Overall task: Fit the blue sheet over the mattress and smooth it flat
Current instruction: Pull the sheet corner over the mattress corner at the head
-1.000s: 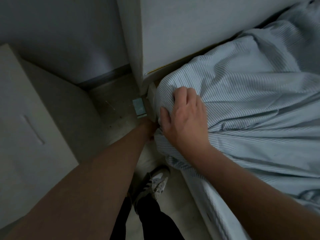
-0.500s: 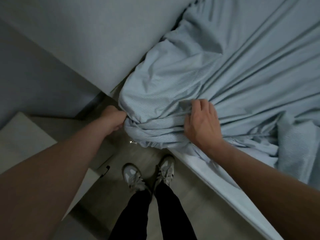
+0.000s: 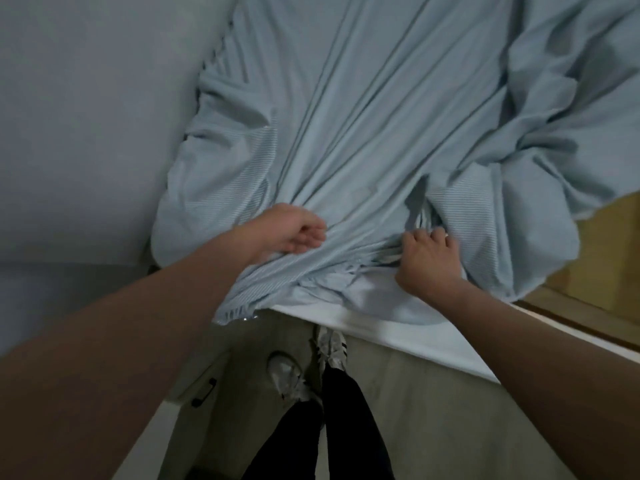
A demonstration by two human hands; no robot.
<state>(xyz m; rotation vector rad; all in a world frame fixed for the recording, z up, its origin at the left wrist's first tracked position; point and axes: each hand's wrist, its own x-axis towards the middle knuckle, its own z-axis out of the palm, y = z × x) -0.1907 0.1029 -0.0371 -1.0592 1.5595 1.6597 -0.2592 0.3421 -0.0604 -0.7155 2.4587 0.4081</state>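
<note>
while bunched at the mattress (image 3: 398, 327) edge, one blue sheet (image 3: 381, 116), two hands: left hand (image 3: 294, 233) loosely curled, right hand (image 3: 427, 261) gripping folds.

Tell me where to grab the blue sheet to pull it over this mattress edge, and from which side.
Probably the bunched hem, from the near side where the person stands. The folds of the blue sheet fan out from that gather, and bare white mattress shows just below it. The right hand already grips there; the left hand rests beside it.

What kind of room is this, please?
Probably a bedroom: a blue sheet is bunched over a white mattress beside a plain wall, with a wooden bed frame showing.
</note>
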